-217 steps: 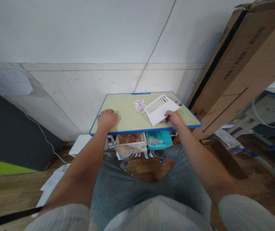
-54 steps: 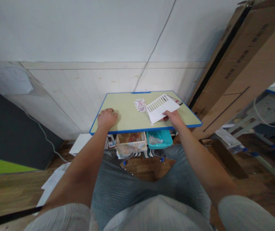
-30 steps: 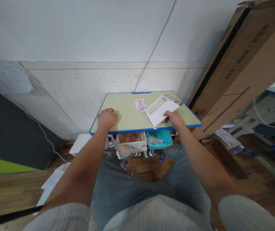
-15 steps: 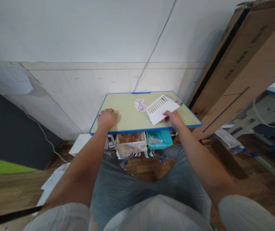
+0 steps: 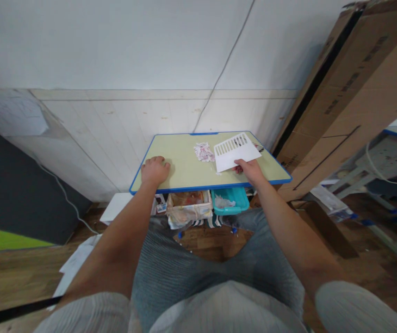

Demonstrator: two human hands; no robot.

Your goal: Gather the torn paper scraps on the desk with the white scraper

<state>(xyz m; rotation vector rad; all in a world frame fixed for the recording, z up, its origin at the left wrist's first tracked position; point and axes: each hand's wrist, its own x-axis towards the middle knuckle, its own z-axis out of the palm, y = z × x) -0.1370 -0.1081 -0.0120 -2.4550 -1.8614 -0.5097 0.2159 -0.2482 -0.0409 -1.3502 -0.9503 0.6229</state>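
My right hand (image 5: 249,169) pinches the near edge of a white sheet with a row of cut-out slots (image 5: 232,158), thumb on top and fingers underneath. The sheet is over the right half of the pale table (image 5: 181,173) with the blue rim. Beside its left edge lies a loose pile of small white and pinkish paper pieces (image 5: 204,152). A patterned thing, pixelated in the picture, shows partly from behind the sheet's right end. My left hand (image 5: 156,170) rests palm down on the table's left side, fingers spread a little, holding nothing.
Under the table stand a lined basket (image 5: 189,212) and a turquoise bin (image 5: 231,209) with crumpled white material. Large cardboard boxes (image 5: 344,92) lean at the right. A white wall with a hanging cable (image 5: 223,69) is behind the table.
My right hand has turned the slotted sheet, its left end swinging away from me and slightly right. A few small scraps now show near its lower left corner. My left hand stays put.
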